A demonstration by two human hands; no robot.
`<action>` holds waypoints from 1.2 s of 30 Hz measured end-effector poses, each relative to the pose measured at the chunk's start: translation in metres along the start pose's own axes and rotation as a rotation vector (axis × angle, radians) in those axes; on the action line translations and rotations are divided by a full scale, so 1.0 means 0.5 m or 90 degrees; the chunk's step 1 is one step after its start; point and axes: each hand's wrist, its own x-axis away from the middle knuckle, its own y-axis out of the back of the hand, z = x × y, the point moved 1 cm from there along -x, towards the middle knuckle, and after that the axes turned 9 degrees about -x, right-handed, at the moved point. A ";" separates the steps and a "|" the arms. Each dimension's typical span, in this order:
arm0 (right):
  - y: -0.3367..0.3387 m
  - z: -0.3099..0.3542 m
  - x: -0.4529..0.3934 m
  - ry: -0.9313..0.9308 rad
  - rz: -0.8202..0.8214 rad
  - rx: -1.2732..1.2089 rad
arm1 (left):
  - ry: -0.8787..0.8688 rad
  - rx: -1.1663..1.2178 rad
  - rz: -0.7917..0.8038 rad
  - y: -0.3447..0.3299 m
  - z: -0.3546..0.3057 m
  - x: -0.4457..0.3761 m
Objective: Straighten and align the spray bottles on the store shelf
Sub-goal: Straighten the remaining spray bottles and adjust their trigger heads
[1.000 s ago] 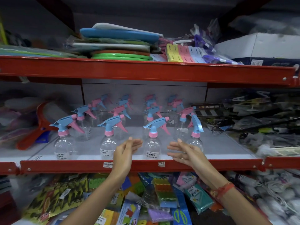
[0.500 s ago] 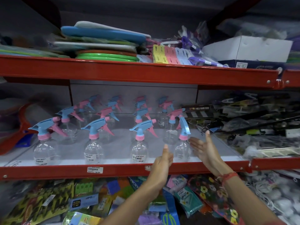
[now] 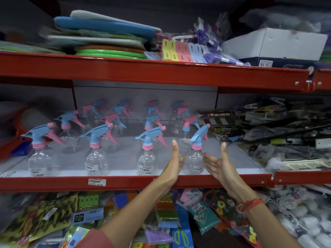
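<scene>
Spray bottles (image 3: 146, 151) stand in rows on the red shelf (image 3: 125, 182), clear with blue and pink tops. One front bottle (image 3: 196, 158) stands at the right end of the front row, and its top points a different way from the others. Both hands are flat and open, fingers pressed together, one on each side of this bottle. Left hand (image 3: 172, 167) is just beside it. Right hand (image 3: 219, 166) is just beside it too. I cannot tell if they touch it.

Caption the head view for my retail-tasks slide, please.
Both open hands, left hand and right hand, flank the rightmost front spray bottle on a red-edged store shelf.
</scene>
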 end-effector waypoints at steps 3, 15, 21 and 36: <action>0.003 -0.001 0.013 0.009 -0.007 0.009 | -0.004 -0.008 0.002 -0.001 0.003 -0.008; -0.032 -0.010 0.073 0.378 -0.278 0.152 | -0.080 -0.109 -0.063 0.004 0.039 0.022; -0.123 0.055 0.084 0.624 -0.247 0.265 | -0.318 -0.214 -0.257 0.095 -0.003 0.089; -0.148 0.100 0.028 0.559 -0.418 0.068 | -0.185 -0.231 -0.168 0.088 -0.016 0.055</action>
